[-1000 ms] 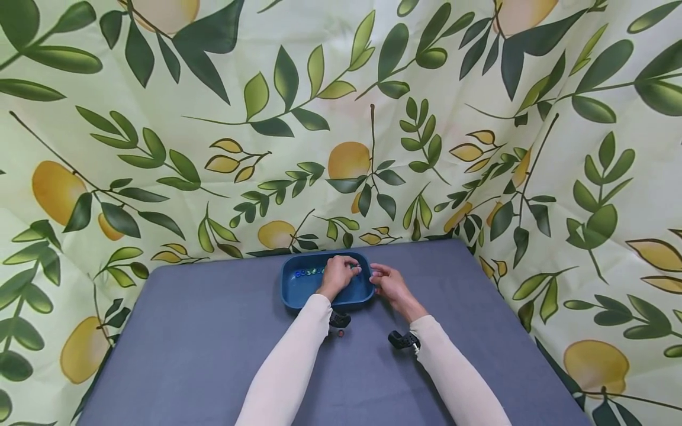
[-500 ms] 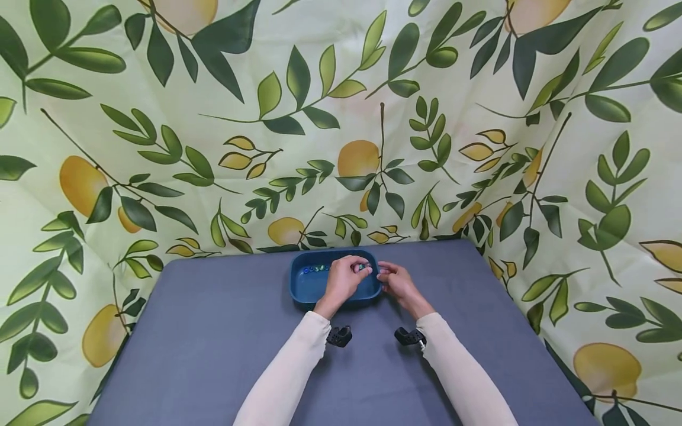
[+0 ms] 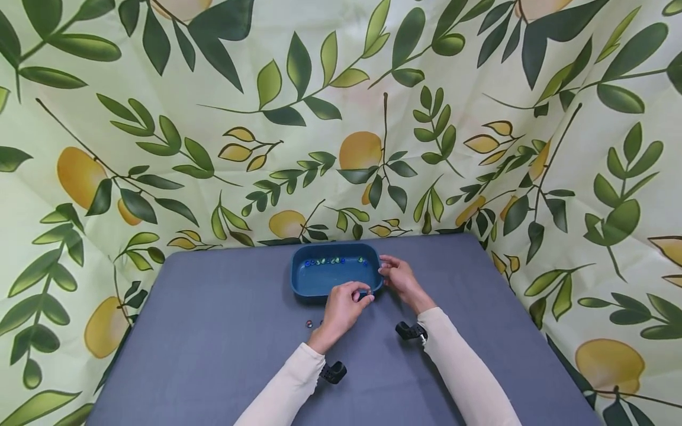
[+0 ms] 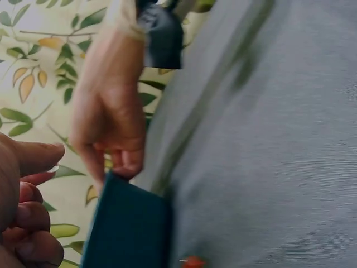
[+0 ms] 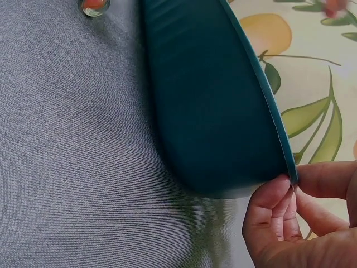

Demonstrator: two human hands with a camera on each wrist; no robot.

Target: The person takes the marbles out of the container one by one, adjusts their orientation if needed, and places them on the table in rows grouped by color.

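Left fingers were curled in toward the thumb, tips bunched at the tray's near rim; whether they pinched a marble could not be told, though the left wrist view showed thumb and fingers drawn close together at the left edge of that frame. A half second before, this left hand had been over the inside of the tray, near the far wall; it had since pulled back toward the lower centre of the head view, clear of the basin.

Right fingertips pinched the rim of the blue tray at its right corner, thumb on one side, fingers under the lip. The right hand had stayed at that spot through all three head views, steadying the tray.

The row of marbles lay along the tray's far wall, just above centre of the head view, now unobstructed. Two loose marbles sat on the grey table left of the left hand, below the tray; one orange marble showed at the top left of the right wrist view, just beside the tray's outer wall.

Judged: the withdrawal suggested one marble had just been set down inside and the hand was heading for the loose ones. Sorting looked well along, with few strays left.
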